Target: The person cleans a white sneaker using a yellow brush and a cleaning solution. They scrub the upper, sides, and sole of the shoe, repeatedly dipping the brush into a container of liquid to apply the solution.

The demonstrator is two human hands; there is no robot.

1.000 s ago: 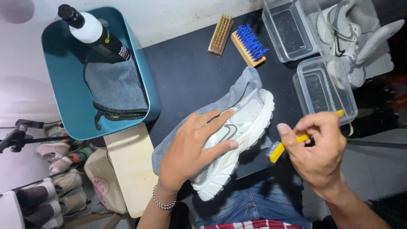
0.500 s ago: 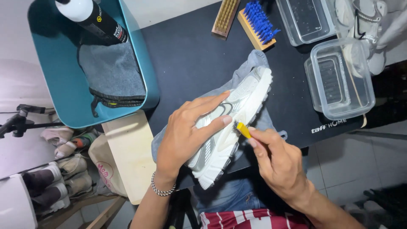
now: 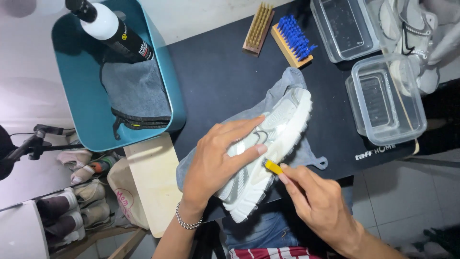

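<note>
Right hand (image 3: 318, 204) has lowered the yellow brush (image 3: 273, 166) against the sneaker (image 3: 268, 153).

- A spray bottle (image 3: 108, 26) lies tilted in the teal tub (image 3: 76, 96) at top left; it has a black cap, a white neck and a black body with a label of small white print and a round yellow mark.
- A small white printed logo (image 3: 375, 152) sits on the black mat (image 3: 220, 72), near its right front edge, just below the clear plastic container (image 3: 385, 103).
- A beige bag (image 3: 125, 199) with red lettering stands on the floor at lower left.
</note>
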